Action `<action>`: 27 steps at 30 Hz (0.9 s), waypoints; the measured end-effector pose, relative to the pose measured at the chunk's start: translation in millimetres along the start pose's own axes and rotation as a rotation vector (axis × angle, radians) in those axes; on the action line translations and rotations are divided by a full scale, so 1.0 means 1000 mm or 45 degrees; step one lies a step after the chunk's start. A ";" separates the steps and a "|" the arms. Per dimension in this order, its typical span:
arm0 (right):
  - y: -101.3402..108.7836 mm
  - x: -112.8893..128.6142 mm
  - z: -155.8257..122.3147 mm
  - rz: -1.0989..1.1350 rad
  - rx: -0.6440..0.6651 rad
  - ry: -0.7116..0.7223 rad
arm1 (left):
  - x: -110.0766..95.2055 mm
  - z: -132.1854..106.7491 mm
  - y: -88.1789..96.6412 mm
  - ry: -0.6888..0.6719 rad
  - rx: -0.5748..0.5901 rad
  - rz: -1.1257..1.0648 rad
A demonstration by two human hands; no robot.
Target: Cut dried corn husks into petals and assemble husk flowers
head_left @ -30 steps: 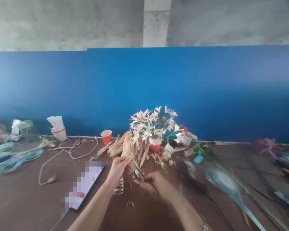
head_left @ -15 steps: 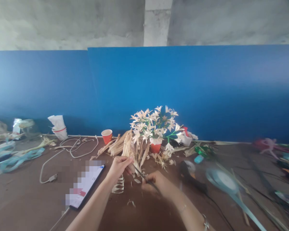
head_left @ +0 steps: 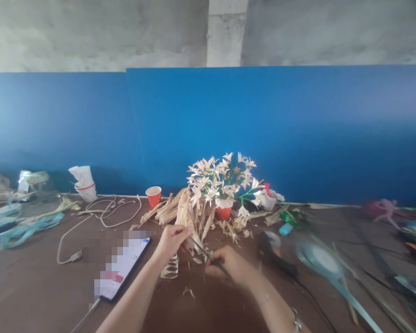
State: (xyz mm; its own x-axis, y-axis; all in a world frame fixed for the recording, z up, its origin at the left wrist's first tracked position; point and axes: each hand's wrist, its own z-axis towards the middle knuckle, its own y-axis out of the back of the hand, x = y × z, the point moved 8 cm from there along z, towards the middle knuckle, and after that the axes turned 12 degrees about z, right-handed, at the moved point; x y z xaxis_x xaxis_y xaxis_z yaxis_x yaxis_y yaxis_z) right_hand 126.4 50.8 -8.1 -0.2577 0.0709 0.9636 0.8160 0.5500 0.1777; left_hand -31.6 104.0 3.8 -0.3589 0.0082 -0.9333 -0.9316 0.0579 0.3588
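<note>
My left hand (head_left: 172,241) pinches the husk strip (head_left: 194,241) at lower center. My right hand (head_left: 229,266), clenched on the scissors (head_left: 203,252), aims the blades up-left, tips touching that strip.

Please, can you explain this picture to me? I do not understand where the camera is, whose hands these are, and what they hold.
The camera sits on a person's head and looks forward and down, so both bare arms are that person's own. The left hand pinches a pale husk strip; the right hand grips a thin dark tool, probably scissors, pointed toward it. On the brown table lie a phone, a white cable, more husks and pale flowers in a red cup.
</note>
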 end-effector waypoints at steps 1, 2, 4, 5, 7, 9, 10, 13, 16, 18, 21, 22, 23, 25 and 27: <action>0.000 0.001 0.000 -0.003 0.004 0.004 | 0.000 -0.001 0.000 0.012 -0.006 0.023; -0.001 0.002 0.000 -0.004 0.010 0.006 | 0.001 -0.001 0.001 0.028 -0.012 0.041; -0.002 0.003 -0.001 0.011 0.013 -0.003 | 0.000 -0.003 0.003 0.047 -0.038 0.034; -0.002 0.002 -0.001 0.025 0.008 -0.020 | -0.001 -0.004 0.004 0.041 -0.064 0.002; -0.002 0.001 0.000 0.045 -0.012 -0.044 | -0.003 -0.006 0.009 0.035 -0.131 -0.097; -0.003 0.000 0.000 0.044 -0.010 -0.026 | -0.001 -0.006 0.012 0.064 -0.188 -0.203; -0.004 0.001 0.001 0.035 0.001 -0.010 | 0.000 -0.006 0.013 0.085 -0.205 -0.246; -0.007 0.000 0.002 0.005 0.031 0.022 | 0.001 -0.006 0.013 0.114 -0.214 -0.314; -0.007 -0.002 0.002 -0.015 0.020 0.000 | -0.002 -0.007 0.010 0.108 -0.199 -0.300; -0.006 -0.002 0.002 -0.018 0.011 0.006 | -0.003 -0.009 0.009 0.107 -0.187 -0.284; -0.005 0.001 0.002 -0.036 -0.014 0.065 | -0.005 -0.010 0.008 0.106 -0.173 -0.285; -0.004 0.000 0.002 -0.043 -0.022 0.078 | -0.005 -0.010 0.008 0.107 -0.168 -0.288; -0.004 0.000 0.003 -0.043 -0.025 0.084 | -0.005 -0.010 0.008 0.109 -0.166 -0.290; -0.005 -0.001 0.003 -0.023 -0.021 0.079 | -0.005 -0.010 0.008 0.113 -0.160 -0.290; -0.005 -0.002 0.004 -0.003 -0.015 0.066 | -0.004 -0.010 0.007 0.119 -0.159 -0.287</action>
State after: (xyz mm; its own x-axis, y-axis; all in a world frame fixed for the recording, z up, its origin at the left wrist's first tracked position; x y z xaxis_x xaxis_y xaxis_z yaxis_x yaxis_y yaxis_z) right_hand 120.6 50.8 -11.5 -0.2327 0.0259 0.9722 0.8214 0.5405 0.1821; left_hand -37.2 94.8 10.5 -0.1402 -0.0834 -0.9866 -0.9863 -0.0754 0.1466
